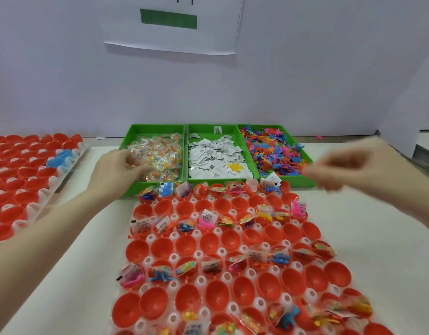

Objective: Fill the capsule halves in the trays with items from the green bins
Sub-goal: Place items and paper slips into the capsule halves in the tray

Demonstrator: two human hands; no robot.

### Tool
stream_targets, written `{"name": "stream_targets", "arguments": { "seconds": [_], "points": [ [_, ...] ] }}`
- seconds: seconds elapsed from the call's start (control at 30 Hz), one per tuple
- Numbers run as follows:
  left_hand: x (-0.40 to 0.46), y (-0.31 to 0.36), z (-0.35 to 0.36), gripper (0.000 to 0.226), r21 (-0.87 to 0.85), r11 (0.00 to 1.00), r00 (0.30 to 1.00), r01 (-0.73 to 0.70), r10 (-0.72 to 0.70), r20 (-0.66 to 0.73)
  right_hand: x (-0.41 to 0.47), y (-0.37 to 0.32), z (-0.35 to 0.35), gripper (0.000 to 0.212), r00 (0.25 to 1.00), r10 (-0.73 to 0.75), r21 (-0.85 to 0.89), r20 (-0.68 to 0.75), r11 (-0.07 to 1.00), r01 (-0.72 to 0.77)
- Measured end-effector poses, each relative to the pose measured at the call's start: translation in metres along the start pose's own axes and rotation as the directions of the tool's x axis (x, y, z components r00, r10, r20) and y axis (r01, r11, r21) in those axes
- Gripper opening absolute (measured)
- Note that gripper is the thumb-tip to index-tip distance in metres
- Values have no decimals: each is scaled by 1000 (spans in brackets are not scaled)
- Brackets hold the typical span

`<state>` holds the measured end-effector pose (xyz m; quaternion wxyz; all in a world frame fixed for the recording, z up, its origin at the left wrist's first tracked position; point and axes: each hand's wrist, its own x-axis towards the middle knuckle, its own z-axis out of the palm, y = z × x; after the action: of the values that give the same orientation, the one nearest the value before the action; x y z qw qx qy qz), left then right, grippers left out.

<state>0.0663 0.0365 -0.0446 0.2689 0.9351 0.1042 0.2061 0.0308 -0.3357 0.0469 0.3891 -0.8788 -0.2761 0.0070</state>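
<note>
The left hand point(116, 169) is already inside the left green bin point(155, 155), fingers curled down among the clear candy packets point(160, 155), so the packets lie right under that grip at about 12 o'clock from the wrist. I cannot tell whether it has pinched one yet. The right hand point(346, 163) hovers blurred at the near right corner of the right bin point(278, 151); its fingers look loosely bent, and whether they hold anything cannot be told. The heap of small coloured toy figures point(274, 151) lies at its 9 to 10 o'clock, very near.

The middle bin point(216, 153) holds white paper slips point(213, 158), with one yellow figure lying on them.

The main tray point(232, 257) of red capsule halves point(162, 247) sits just this side of the bins, at 6 o'clock from them, its long axis running away from the person. Filled rows alternate with empty ones (the filled halves show a slip, a packet and a figure). Each hand looks nearest to its own side's bin, so the next drop likely goes toward a half that lacks a piece.

A second tray point(20, 180) of red halves lies at 9 o'clock on the counter point(353, 238), with something blue point(60, 158) on it.
</note>
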Motion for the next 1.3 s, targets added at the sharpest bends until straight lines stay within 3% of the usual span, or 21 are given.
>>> {"name": "stream_targets", "arguments": {
  "seconds": [0.03, 0.1, 0.23, 0.33, 0.4, 0.53, 0.67, 0.77, 0.93, 1.07, 1.1, 1.2, 1.3],
  "points": [
    [-2, 1, -1, 22, -45, 999, 999, -1, -1, -37, 17, 18, -3, 26, 982, 46, 3, -184, 999, -46],
    [-4, 4, -5, 19, -125, 992, 994, 4, -17, -103, 55, 50, -3, 17, 919, 198, -111, -340, 962, -249],
    [-6, 9, -17, 20, -269, 963, 969, -9, -58, -241, 100, 95, 14, 40, 930, 336, -395, -152, 842, -369],
    [-8, 12, -24, 24, -345, 939, 964, -13, -80, -255, 111, 109, 21, 46, 904, 408, -429, -126, 799, -421],
    [-10, 13, -26, 16, -401, 916, 964, 3, -109, -243, 116, 112, 23, 39, 910, 390, -449, -139, 794, -409],
    [-18, 13, -27, 31, -459, 888, 979, 28, -117, -166, 116, 115, 26, 26, 913, 347, -480, -215, 776, -408],
    [-24, 12, -27, 10, -378, 926, 991, 5, -56, -124, 112, 117, 26, 20, 893, 273, -493, -358, 756, -430],
    [-24, 7, -27, 19, -304, 952, 987, 22, -68, -143, 111, 116, 26, 24, 861, 204, -495, -467, 746, -445],
    [-28, 1, -31, 20, -282, 959, 992, 23, -57, -112, 120, 104, 33, 24, 776, 177, -215, -605, 902, -374],
    [-34, 5, -33, 19, -289, 957, 991, -26, -12, -131, 143, 75, 57, 30, 824, 337, 127, -456, 941, -314],
    [-35, 7, -34, 20, -288, 957, 991, -28, -10, -130, 148, 67, 65, 27, 865, 328, 124, -380, 945, -304],
    [-38, 11, -34, 18, -315, 949, 994, -15, -20, -105, 155, 44, 89, 23, 979, 194, -250, -62, 947, -203],
    [-44, 12, -35, 10, -420, 908, 996, 6, -41, -75, 160, 36, 107, 39, 974, 184, -564, 131, 822, -79]
  ]
}}
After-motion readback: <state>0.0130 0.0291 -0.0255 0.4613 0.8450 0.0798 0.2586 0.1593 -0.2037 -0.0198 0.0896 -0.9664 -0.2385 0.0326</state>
